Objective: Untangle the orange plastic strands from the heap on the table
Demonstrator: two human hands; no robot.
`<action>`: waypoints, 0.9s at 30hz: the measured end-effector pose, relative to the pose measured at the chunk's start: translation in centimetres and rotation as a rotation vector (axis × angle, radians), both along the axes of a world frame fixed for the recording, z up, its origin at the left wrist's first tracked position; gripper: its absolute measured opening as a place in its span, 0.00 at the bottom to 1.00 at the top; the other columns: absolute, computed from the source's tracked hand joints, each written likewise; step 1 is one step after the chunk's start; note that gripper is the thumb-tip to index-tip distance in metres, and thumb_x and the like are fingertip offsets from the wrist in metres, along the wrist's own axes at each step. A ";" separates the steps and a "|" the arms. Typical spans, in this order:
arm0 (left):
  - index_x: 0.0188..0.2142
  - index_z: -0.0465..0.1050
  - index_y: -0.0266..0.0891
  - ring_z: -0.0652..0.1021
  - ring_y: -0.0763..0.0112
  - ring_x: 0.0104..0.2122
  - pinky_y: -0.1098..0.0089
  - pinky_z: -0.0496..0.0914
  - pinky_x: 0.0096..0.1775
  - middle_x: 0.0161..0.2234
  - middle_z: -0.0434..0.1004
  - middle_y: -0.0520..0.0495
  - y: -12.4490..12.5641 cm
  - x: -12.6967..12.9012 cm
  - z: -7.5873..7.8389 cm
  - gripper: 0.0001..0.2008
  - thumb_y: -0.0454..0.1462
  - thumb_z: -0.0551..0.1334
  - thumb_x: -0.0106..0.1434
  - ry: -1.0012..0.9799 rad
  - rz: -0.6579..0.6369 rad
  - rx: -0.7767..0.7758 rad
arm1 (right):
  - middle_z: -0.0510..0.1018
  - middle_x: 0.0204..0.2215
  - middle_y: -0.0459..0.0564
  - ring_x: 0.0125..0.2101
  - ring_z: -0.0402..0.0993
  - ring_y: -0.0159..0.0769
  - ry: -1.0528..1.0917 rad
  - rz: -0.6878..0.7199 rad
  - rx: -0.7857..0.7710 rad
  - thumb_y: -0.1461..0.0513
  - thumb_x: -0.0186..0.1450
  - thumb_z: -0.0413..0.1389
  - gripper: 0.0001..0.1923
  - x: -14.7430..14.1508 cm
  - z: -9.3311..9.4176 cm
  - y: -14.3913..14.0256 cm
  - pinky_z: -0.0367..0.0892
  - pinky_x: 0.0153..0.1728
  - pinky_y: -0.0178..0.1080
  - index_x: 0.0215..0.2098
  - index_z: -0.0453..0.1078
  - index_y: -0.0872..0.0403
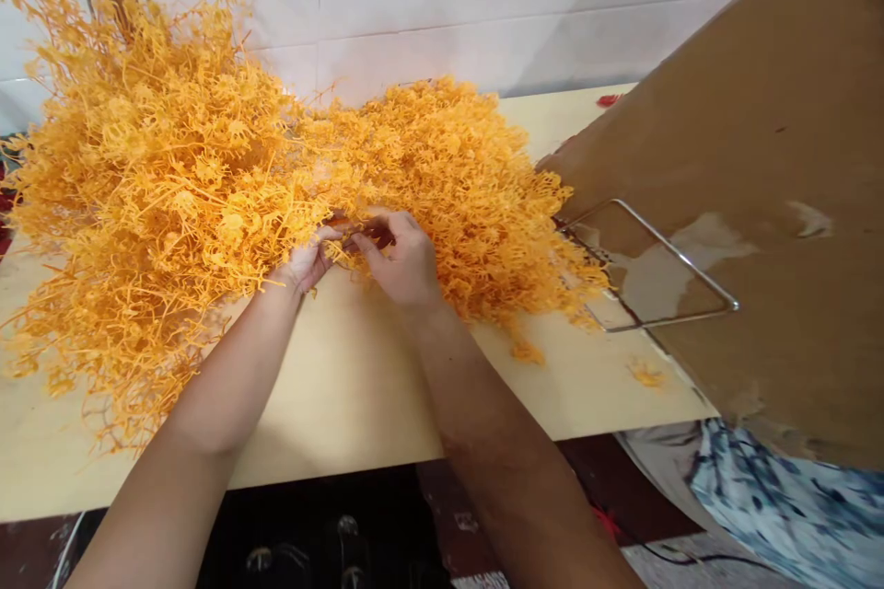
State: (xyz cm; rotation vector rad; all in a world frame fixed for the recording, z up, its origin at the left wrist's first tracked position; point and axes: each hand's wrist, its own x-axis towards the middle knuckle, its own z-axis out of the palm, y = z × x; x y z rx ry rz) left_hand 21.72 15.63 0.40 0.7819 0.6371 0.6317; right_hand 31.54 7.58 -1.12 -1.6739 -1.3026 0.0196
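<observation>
On the pale table [359, 396], seen from the head camera, two fluffy masses of orange dried flowers lay side by side: a larger bunch [172, 156] at the left and a lower pile [448, 166] at the right. Between them, near the table's middle, the left hand [308, 267] was closed around brownish stems [355, 228], and the right hand [407, 262] pinched them between thumb and fingers; exactly what lay under the fingertips was too blurred to tell. Right of the pile, a bent wire frame [691, 265] stuck out before a brown cardboard sheet [752, 156], near one loose sprig [646, 374].
</observation>
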 end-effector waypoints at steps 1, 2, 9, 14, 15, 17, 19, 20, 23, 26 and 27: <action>0.33 0.69 0.35 0.75 0.75 0.27 0.73 0.68 0.34 0.24 0.76 0.52 0.0 0.0 0.1 0.14 0.25 0.54 0.47 0.009 0.000 -0.006 | 0.70 0.32 0.52 0.30 0.67 0.36 -0.004 -0.004 -0.030 0.54 0.58 0.54 0.14 0.1 -0.1 0.0 0.64 0.35 0.41 0.36 0.66 0.55; 0.34 0.69 0.35 0.76 0.74 0.29 0.72 0.68 0.34 0.24 0.76 0.52 0.0 0.0 0.1 0.15 0.26 0.53 0.47 0.014 -0.002 -0.013 | 0.70 0.33 0.53 0.31 0.67 0.37 -0.022 -0.016 -0.059 0.54 0.56 0.56 0.15 0.1 -0.2 -0.1 0.64 0.35 0.42 0.37 0.66 0.55; 0.39 0.70 0.34 0.77 0.70 0.36 0.70 0.68 0.39 0.29 0.77 0.47 0.0 -0.2 0.0 0.18 0.29 0.51 0.49 -0.054 -0.117 0.019 | 0.68 0.36 0.56 0.37 0.65 0.43 -0.125 -0.022 -0.113 0.58 0.56 0.55 0.13 -0.8 -0.1 0.1 0.62 0.39 0.46 0.38 0.66 0.54; 0.44 0.70 0.36 0.74 0.72 0.42 0.73 0.66 0.44 0.37 0.77 0.48 0.0 -0.2 -0.5 0.20 0.30 0.51 0.52 -0.059 -0.178 0.038 | 0.68 0.41 0.56 0.40 0.66 0.43 -0.139 0.086 -0.151 0.62 0.57 0.52 0.17 -0.9 0.0 -0.1 0.62 0.41 0.45 0.46 0.65 0.54; 0.45 0.69 0.36 0.74 0.72 0.43 0.72 0.66 0.45 0.39 0.77 0.47 0.0 -0.2 -0.6 0.20 0.30 0.51 0.52 -0.069 -0.185 0.031 | 0.69 0.40 0.56 0.39 0.67 0.42 -0.132 0.097 -0.157 0.62 0.58 0.51 0.16 -0.9 -0.1 -0.1 0.63 0.40 0.45 0.45 0.65 0.55; 0.48 0.68 0.36 0.74 0.70 0.44 0.70 0.65 0.47 0.42 0.76 0.46 0.0 -0.2 -0.8 0.20 0.31 0.51 0.55 -0.121 -0.208 0.013 | 0.71 0.36 0.55 0.36 0.67 0.40 -0.107 0.116 -0.171 0.62 0.59 0.50 0.11 -0.8 -0.3 0.1 0.63 0.38 0.43 0.40 0.66 0.56; 0.51 0.64 0.35 0.74 0.67 0.45 0.66 0.65 0.48 0.43 0.75 0.42 0.1 -0.1 -1.0 0.21 0.35 0.51 0.58 -0.179 -0.229 -0.007 | 0.72 0.31 0.54 0.32 0.66 0.39 -0.095 0.131 -0.187 0.61 0.60 0.48 0.07 -0.8 -0.5 0.2 0.63 0.35 0.42 0.32 0.65 0.55; 0.52 0.63 0.35 0.74 0.66 0.45 0.64 0.65 0.49 0.44 0.75 0.41 0.1 -0.1 -1.0 0.21 0.38 0.51 0.60 -0.194 -0.235 -0.018 | 0.72 0.29 0.53 0.31 0.66 0.38 -0.093 0.135 -0.187 0.61 0.60 0.47 0.07 -0.8 -0.6 0.3 0.62 0.34 0.41 0.29 0.64 0.55; 0.54 0.60 0.36 0.75 0.64 0.45 0.64 0.65 0.48 0.45 0.74 0.39 0.2 0.0 -1.2 0.24 0.44 0.51 0.61 -0.171 -0.219 -0.049 | 0.70 0.26 0.50 0.29 0.64 0.35 -0.035 0.150 -0.151 0.62 0.59 0.47 0.06 -1.0 -0.7 0.4 0.62 0.32 0.39 0.25 0.59 0.53; 0.54 0.60 0.36 0.75 0.65 0.44 0.65 0.66 0.47 0.43 0.76 0.39 0.2 0.1 -1.3 0.24 0.46 0.50 0.62 -0.153 -0.199 -0.049 | 0.66 0.21 0.45 0.23 0.61 0.30 0.168 0.192 -0.135 0.63 0.58 0.47 0.06 -1.3 -0.8 0.5 0.60 0.26 0.35 0.23 0.56 0.52; 0.54 0.61 0.35 0.76 0.65 0.44 0.65 0.67 0.46 0.41 0.76 0.39 0.2 0.1 -1.4 0.24 0.46 0.49 0.62 -0.152 -0.188 -0.045 | 0.65 0.20 0.44 0.22 0.60 0.28 0.242 0.207 -0.130 0.63 0.58 0.47 0.07 -1.4 -0.8 0.5 0.60 0.25 0.34 0.23 0.55 0.52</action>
